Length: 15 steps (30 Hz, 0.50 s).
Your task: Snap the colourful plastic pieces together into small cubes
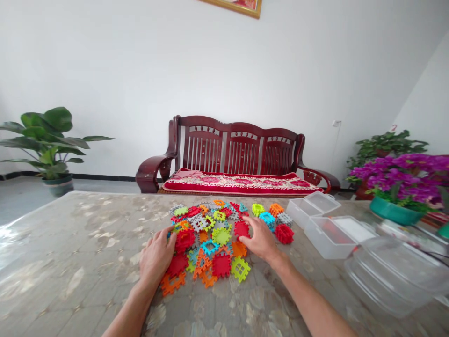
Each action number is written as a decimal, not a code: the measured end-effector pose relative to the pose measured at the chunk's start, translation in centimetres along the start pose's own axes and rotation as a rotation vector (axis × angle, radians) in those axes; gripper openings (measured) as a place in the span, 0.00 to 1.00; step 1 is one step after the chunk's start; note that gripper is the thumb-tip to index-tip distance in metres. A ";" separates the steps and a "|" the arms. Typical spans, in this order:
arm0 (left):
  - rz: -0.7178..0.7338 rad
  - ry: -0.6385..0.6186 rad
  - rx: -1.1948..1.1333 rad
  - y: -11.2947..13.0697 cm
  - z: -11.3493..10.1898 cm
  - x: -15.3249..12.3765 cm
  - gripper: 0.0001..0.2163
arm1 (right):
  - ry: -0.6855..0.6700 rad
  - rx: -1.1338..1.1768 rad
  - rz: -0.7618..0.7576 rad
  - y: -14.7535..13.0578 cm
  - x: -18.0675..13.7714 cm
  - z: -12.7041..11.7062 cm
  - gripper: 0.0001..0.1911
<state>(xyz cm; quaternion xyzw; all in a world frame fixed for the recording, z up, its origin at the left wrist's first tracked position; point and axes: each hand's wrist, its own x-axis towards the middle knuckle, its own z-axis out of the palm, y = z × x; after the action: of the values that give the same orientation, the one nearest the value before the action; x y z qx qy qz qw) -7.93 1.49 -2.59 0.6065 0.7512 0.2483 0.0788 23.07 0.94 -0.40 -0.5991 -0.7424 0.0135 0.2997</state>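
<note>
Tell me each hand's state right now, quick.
Left hand: open, palm down on the plastic tiles, gripping nothing.
Right hand: open, resting on a red tile, gripping nothing.

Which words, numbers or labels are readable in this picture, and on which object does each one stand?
"2", probably, small and blurred: red mark on the wall above the right-hand green plant.
Framed picture, clear boxes, plastic tiles: no text readable.

The left grip (156, 257) and right grip (259, 241) are bare, forearms (308, 304) unsleeved.
</note>
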 end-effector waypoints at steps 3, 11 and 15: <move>0.005 0.001 -0.012 -0.1 0.1 0.0 0.23 | 0.148 -0.010 0.028 0.9 0.6 -1.7 0.28; -0.006 -0.031 -0.023 -0.4 0.5 0.4 0.23 | 0.410 -0.232 0.409 6.8 -2.2 -5.5 0.27; -0.009 -0.011 -0.020 -0.4 0.5 0.4 0.24 | 0.299 -0.383 0.519 7.6 -3.6 -6.1 0.26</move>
<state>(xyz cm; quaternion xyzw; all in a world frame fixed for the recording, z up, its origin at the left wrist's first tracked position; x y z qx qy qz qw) -8.15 1.94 -3.13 0.6037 0.7509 0.2520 0.0901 32.95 -2.20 0.21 -0.8084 -0.5024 -0.1379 0.2738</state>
